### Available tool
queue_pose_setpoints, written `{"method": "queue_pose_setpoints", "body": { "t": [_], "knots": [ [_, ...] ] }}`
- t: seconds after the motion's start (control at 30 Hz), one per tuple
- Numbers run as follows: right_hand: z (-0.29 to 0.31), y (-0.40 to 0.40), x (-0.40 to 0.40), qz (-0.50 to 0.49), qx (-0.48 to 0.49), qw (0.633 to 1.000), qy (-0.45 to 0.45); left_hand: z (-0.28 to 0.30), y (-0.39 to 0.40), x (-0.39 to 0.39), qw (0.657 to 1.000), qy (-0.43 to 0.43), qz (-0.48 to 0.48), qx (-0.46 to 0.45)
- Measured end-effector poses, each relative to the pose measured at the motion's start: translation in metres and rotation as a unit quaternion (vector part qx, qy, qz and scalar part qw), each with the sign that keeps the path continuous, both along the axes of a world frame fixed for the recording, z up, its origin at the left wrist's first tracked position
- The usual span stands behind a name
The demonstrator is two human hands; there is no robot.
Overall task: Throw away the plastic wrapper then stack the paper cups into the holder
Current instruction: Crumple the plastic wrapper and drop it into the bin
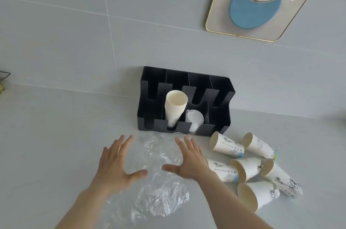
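Note:
A crumpled clear plastic wrapper [159, 182] lies flat on the pale counter in front of a black slotted cup holder [221, 116]. My left hand [116, 163] hovers over the wrapper's left edge, fingers spread. My right hand [187, 161] hovers over its right side, also spread, holding nothing. Inside the holder a stack of plain paper cups [175, 107] leans in one slot, with a white lid-like piece [194, 119] beside it. Several printed paper cups [250, 168] lie on their sides to the right of my right hand.
A gold-rimmed tray [221, 22] with a blue coaster [249, 15] and a glass vase stands at the back right. A thin black wire object [4, 76] shows at the left edge. The holder stands against the tiled wall.

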State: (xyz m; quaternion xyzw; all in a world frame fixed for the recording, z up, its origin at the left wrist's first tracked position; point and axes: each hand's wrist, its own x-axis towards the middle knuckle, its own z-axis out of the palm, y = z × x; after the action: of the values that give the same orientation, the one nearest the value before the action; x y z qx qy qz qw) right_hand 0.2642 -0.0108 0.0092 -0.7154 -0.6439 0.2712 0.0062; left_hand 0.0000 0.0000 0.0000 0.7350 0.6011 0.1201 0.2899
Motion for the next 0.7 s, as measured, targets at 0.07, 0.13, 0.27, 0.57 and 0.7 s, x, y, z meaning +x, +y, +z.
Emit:
{"method": "queue_pose_setpoints", "body": {
  "t": [0.07, 0.13, 0.27, 0.57, 0.7],
  "knots": [
    [-0.009, 0.002, -0.011, 0.005, -0.016, 1.0, 0.007, -0.01, -0.007, -0.004, 0.999, -0.003, -0.011, -0.039],
    [-0.021, 0.0, -0.022, -0.003, -0.039, 0.999, 0.015, -0.024, -0.022, -0.007, 0.997, 0.012, -0.014, -0.07],
    [-0.04, -0.011, -0.044, -0.001, -0.073, 0.997, 0.011, -0.052, -0.045, -0.007, 0.995, 0.01, -0.023, -0.095],
    [-0.059, -0.024, -0.065, -0.024, -0.084, 0.991, 0.098, -0.076, -0.055, 0.009, 0.996, -0.082, -0.024, -0.04],
    [-0.051, -0.025, -0.068, -0.088, -0.105, 0.973, 0.183, -0.075, -0.04, 0.032, 0.991, -0.105, -0.083, -0.015]
  ]
}}
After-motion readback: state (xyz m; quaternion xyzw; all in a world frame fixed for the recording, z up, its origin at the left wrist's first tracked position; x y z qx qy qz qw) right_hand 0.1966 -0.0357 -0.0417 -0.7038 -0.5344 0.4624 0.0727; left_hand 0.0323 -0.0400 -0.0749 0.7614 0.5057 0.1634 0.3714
